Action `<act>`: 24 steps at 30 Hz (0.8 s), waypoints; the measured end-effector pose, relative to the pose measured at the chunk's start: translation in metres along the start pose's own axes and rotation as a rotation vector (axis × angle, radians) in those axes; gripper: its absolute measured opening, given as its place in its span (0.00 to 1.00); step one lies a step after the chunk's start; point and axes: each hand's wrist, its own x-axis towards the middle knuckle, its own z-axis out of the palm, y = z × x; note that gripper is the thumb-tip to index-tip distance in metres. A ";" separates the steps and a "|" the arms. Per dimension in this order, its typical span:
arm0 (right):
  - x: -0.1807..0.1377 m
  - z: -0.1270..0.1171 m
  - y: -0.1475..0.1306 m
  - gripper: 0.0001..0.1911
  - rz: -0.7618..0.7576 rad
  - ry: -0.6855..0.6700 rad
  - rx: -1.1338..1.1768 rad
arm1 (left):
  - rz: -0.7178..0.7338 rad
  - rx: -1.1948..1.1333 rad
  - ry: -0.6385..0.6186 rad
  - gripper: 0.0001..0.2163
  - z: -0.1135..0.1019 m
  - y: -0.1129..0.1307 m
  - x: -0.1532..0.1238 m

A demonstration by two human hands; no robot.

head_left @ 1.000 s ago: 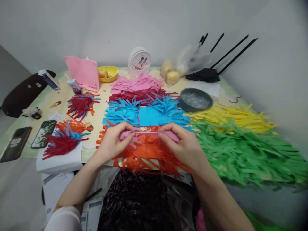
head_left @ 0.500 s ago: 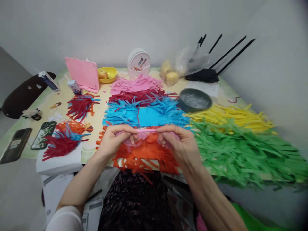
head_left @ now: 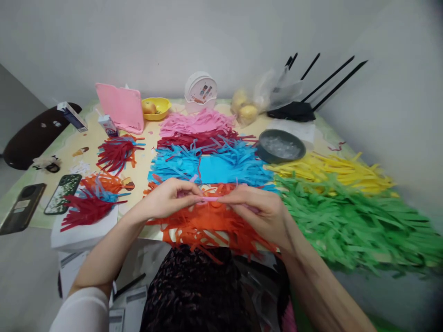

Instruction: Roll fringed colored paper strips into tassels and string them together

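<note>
Both hands are closed, fingertip to fingertip, on a narrow pink tissue paper strip (head_left: 209,199). My left hand (head_left: 171,197) pinches one side of it and my right hand (head_left: 258,207) pinches the other, with a short twisted-looking length between them. Pink ends poke out around both hands. Beneath them lies fringed orange tissue paper (head_left: 200,219), overhanging the table's front edge. Just beyond is fringed blue tissue paper (head_left: 216,167) with a plain middle band. Dark red fringe (head_left: 207,141) and pink fringe (head_left: 197,122) lie farther back.
Green fringe (head_left: 353,221) and yellow fringe (head_left: 335,170) cover the right side. A dark bowl (head_left: 281,146) stands behind them, near a black router (head_left: 292,110). Finished-looking tassels (head_left: 92,203), phones (head_left: 23,208), a pink tablet case (head_left: 119,107) and a yellow fruit bowl (head_left: 164,108) are leftward.
My hands have come closer together and slightly lower, so less of the pink strip shows between them. My right hand has turned, its back now more toward me.
</note>
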 end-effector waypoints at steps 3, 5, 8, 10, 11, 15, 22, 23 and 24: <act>-0.008 -0.017 0.009 0.14 0.079 -0.095 -0.112 | 0.002 0.090 0.053 0.14 -0.002 -0.002 -0.004; -0.012 -0.030 0.015 0.14 0.125 -0.147 -0.166 | 0.001 0.126 0.085 0.13 -0.004 -0.004 -0.006; -0.012 -0.039 0.015 0.18 0.102 0.033 -0.341 | -0.021 0.138 0.140 0.12 -0.003 -0.005 -0.005; -0.007 -0.032 0.008 0.20 0.034 0.156 -0.441 | -0.032 0.118 0.131 0.12 0.001 -0.005 -0.002; -0.004 -0.025 0.004 0.19 -0.006 0.150 -0.452 | -0.028 0.097 0.105 0.12 0.003 -0.004 0.000; 0.012 0.000 -0.003 0.09 -0.061 -0.103 -0.346 | -0.005 0.019 0.006 0.13 0.011 -0.002 0.002; 0.022 -0.004 -0.005 0.07 0.111 -0.174 -0.126 | 0.051 0.147 0.180 0.10 0.010 0.003 -0.009; 0.022 -0.005 -0.006 0.07 0.113 -0.177 -0.109 | 0.051 0.141 0.201 0.10 0.009 0.003 -0.009; 0.023 -0.006 -0.007 0.06 0.110 -0.173 -0.097 | 0.048 0.117 0.209 0.10 0.008 0.004 -0.008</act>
